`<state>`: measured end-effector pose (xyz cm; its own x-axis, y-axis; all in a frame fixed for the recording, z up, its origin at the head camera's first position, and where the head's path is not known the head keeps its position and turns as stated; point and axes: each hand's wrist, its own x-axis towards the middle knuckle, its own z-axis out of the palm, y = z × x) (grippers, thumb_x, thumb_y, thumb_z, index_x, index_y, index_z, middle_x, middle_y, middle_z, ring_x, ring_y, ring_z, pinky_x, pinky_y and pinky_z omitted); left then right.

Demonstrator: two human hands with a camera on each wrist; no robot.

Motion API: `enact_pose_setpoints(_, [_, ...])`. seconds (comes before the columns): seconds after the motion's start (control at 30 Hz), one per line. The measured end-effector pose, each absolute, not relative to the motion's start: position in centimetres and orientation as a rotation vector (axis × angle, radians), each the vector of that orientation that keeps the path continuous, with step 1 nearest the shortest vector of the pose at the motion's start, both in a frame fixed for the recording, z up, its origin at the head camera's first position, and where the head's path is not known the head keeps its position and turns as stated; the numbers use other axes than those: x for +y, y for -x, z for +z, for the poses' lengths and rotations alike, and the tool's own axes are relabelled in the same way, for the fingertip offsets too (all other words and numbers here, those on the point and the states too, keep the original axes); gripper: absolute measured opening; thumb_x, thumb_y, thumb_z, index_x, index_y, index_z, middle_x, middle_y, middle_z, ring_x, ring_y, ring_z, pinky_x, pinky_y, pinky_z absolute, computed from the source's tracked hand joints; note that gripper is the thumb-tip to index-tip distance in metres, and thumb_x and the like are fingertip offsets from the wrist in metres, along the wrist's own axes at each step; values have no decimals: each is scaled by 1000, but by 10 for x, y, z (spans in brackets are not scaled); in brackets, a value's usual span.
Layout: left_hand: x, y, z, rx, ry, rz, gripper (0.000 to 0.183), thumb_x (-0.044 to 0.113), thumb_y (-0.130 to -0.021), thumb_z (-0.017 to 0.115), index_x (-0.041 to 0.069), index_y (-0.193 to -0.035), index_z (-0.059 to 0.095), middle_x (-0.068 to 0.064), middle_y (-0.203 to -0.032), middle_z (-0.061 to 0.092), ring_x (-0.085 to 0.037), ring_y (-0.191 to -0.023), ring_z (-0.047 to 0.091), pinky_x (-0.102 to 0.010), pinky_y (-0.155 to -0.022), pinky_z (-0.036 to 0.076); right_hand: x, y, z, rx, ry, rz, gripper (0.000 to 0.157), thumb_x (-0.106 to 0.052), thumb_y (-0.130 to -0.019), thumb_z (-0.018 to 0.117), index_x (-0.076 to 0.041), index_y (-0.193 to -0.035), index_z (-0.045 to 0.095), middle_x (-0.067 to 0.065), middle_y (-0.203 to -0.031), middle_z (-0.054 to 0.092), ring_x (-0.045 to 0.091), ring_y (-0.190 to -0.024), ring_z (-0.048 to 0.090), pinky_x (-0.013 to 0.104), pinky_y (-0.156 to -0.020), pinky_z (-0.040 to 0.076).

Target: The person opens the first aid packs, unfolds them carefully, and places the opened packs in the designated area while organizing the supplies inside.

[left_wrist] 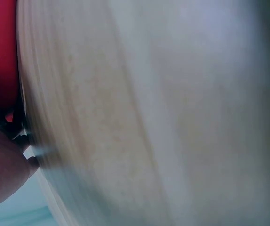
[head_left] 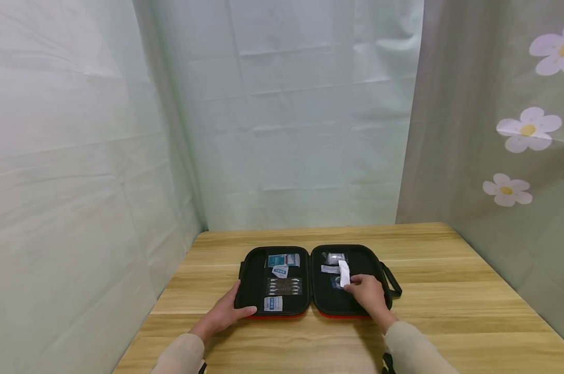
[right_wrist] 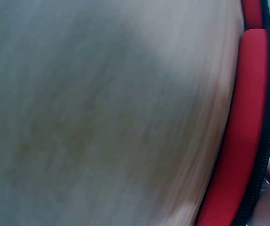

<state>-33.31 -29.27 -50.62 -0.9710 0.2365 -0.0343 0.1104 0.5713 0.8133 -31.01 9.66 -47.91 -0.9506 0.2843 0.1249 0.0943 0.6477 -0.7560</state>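
Note:
A black-lined zip case (head_left: pixel 251 280) with a red outer shell lies unfolded on the table, its two halves side by side. My left hand (head_left: pixel 224 310) holds the left half at its near left corner, thumb along the front rim and fingers at the side. Above the right half, my right hand (head_left: pixel 368 294) pinches a narrow white strip packet (head_left: pixel 344 272) by its lower end. Under and around that packet are a clear bag with white contents (head_left: pixel 336 258), a small white packet (head_left: pixel 329 269) and a clear packet (head_left: pixel 336 282), partly covered.
In the left half lie a blue-green packet (head_left: pixel 276 261), small printed sachets (head_left: pixel 280 271), a clear pack of cotton swabs (head_left: pixel 284 286) and another sachet (head_left: pixel 273 304). A black carry loop (head_left: pixel 393 280) sticks out at the right. Pale curtains (head_left: pixel 291 114) surround the wooden table (head_left: pixel 431 322).

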Motion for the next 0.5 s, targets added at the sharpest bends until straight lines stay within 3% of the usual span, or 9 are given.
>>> enact_pose_setpoints(0.17, [-293,333,-505,2660,-298,1357,105,41,-81,81,2,-157,19,-26,-156,29,-45,-140,31,-64,-112,22,93,311,-478,-2640,222,1090,30,-11,-78,82,4,-102,73,16,-97,72,29,-85,64,49,-80,51])
enact_pose_setpoints(0.5, [-293,332,-504,2663,-280,1348,106,42,-81,81,2,-157,19,-26,-156,28,-45,-139,31,-64,-112,22,91,316,-484,-2662,177,1016,36,-16,-75,87,3,-100,71,12,-91,69,22,-73,55,43,-71,49])
